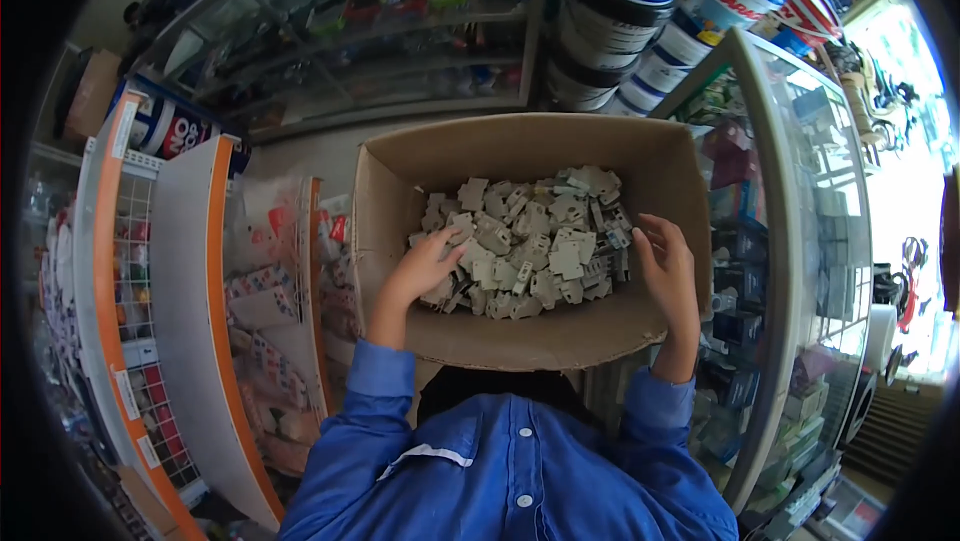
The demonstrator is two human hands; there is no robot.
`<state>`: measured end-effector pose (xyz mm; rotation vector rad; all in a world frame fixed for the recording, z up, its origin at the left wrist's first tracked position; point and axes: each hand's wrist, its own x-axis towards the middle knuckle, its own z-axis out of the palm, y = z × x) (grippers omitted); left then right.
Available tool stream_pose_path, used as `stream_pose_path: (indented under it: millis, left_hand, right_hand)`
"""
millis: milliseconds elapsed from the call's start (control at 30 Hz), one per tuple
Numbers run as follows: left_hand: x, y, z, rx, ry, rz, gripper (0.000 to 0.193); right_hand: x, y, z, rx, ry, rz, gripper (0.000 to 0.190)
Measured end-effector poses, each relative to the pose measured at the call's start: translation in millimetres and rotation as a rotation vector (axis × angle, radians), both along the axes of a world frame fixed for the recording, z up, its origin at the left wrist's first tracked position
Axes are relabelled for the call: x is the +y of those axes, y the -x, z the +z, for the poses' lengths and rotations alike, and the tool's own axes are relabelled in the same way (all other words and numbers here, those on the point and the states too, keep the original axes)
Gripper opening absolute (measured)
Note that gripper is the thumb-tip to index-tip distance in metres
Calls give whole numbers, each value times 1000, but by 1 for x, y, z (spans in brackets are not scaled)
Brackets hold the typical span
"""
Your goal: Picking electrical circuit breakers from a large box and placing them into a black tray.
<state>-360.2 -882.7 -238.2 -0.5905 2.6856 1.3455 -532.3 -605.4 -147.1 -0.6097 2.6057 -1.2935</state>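
Note:
In front of me stands an open cardboard box, its flaps not seen. A heap of off-white plastic electrical modules, shaped like miniature circuit breakers, lies jumbled inside it. My left hand reaches over the box's left side. Its fingers are spread at the left edge of the heap, and whether they touch a module is hard to tell. Inside the right wall, my right hand hangs beside the heap with fingers apart and nothing held.
A glass display cabinet stands close on the right. Orange-edged shelving with packaged goods is on the left. Beyond the box are a long glass showcase and stacked paint buckets.

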Motion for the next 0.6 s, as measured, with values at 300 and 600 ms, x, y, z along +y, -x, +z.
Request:
stream_pose_path:
  millis: [300, 600]
  left_hand:
    - [-57, 50, -73, -454, 135, -102, 37]
    - [-28, -38, -206, -717, 96, 242, 119]
  right_hand:
    - [-107, 15, -142, -181, -372, 631, 35]
    - [-189, -64, -247, -127, -559, 912, 36]
